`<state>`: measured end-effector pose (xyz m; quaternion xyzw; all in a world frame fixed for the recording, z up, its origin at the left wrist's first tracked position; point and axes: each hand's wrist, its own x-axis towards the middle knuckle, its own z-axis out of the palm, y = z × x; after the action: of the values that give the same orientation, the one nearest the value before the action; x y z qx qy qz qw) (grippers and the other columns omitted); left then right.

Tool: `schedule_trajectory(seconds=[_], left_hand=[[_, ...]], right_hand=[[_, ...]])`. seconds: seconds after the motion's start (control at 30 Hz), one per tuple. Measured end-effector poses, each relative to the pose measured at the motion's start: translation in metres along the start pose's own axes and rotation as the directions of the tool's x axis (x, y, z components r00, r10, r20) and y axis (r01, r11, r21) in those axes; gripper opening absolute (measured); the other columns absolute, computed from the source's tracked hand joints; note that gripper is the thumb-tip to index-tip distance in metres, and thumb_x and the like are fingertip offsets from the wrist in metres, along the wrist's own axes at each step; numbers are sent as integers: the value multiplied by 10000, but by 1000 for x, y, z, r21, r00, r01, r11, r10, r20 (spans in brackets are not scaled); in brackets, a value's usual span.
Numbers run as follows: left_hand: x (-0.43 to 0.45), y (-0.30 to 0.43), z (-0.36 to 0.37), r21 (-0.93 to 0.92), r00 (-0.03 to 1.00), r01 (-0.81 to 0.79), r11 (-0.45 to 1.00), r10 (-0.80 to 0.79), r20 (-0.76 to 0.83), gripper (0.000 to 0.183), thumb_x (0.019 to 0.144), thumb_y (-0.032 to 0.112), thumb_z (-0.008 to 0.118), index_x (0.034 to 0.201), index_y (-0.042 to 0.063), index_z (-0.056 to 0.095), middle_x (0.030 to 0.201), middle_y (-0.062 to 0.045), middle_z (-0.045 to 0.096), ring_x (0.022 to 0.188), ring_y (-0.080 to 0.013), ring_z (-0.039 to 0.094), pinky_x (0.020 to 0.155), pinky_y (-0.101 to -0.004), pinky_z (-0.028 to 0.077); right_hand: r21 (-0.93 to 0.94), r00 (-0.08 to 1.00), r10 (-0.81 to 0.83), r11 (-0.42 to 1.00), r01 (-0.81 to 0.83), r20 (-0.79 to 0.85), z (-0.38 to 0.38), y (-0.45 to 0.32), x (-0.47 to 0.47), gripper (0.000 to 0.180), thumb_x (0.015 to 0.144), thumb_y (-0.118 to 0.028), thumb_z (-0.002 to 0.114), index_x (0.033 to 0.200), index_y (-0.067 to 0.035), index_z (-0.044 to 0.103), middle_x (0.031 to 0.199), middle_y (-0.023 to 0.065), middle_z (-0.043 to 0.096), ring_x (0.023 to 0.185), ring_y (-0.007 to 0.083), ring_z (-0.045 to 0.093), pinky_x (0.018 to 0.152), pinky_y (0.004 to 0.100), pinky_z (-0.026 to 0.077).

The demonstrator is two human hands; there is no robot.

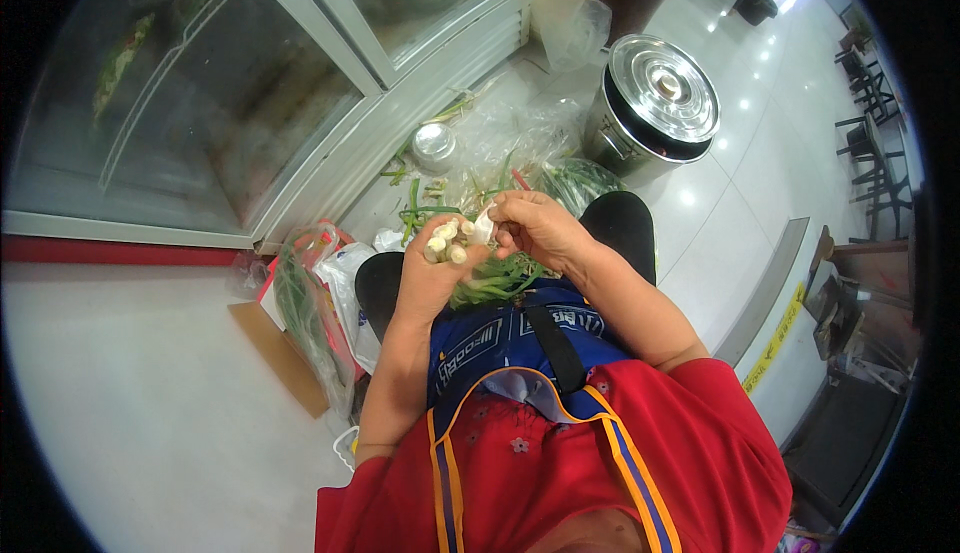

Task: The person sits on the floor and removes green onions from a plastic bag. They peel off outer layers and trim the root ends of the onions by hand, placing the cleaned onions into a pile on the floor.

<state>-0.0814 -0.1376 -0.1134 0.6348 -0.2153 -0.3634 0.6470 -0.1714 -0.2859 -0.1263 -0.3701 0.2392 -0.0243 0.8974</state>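
My left hand (433, 268) is closed around a bunch of green onions (448, 240), their white cut ends pointing up toward me. Beside it, the fingers of my right hand (536, 224) pinch a thin whitish piece (484, 227), perhaps a peeled layer or a bit of film, which touches the bunch; which of these it is I cannot tell. Green onion leaves (495, 283) hang below my hands over the blue apron (480, 339) on my lap. More greens in a clear plastic bag (574, 184) lie on the floor beyond my right hand.
A steel pot with a lid (664, 88) stands ahead on the right. Glass-doored cabinets (322, 114) line the left. On the floor are a round metal container (433, 146), onion scraps (411, 215), clear plastic (517, 129) and an open cardboard box (281, 362) beside bagged greens (300, 290).
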Motion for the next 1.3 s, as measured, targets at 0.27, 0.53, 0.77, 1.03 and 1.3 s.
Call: schedule_trajectory(seconds=[0.27,0.53,0.77,1.03,1.3], left_hand=[[9,17,-20,72,996,-22,997,28,-81,235,801,37,663,1023,17,588,827,-13,613,595,-52,506,525,-193,422],[10,75,-76,129,975,-147,981,165,-146,203,843,86,579,1005,-37,575,790,-88,604,615,-111,562,576,-225,466],[4,117,-122,-50,935,-350,935,346,-77,210,855,60,555,1046,-24,534,1028,-143,525,878,-271,621,812,-394,536],[3,122,-119,-10,944,-330,944,330,11,264,821,177,610,999,41,471,994,-89,465,961,-256,572,951,-478,431],[-4,119,-98,-11,934,-356,934,356,-8,260,796,172,628,953,47,463,950,-78,477,880,-229,619,898,-438,498]], right_hand=[[22,991,-117,993,119,-72,-18,-4,3,119,838,-142,537,841,-27,570,625,31,541,535,114,532,534,271,507],[-95,816,-331,941,326,-474,-113,-9,13,116,844,-145,541,859,-34,571,742,16,555,625,90,514,618,247,489],[-862,651,-664,506,30,-368,-149,19,22,356,783,-50,549,1136,-9,571,1009,126,632,815,197,611,727,287,497],[-785,603,-771,238,572,206,-45,15,6,280,781,19,551,1052,-32,598,1084,137,612,1015,276,592,877,342,466],[-639,839,-489,572,515,238,-7,41,17,400,757,-105,601,1150,-61,537,1015,178,617,894,334,606,787,383,480]])
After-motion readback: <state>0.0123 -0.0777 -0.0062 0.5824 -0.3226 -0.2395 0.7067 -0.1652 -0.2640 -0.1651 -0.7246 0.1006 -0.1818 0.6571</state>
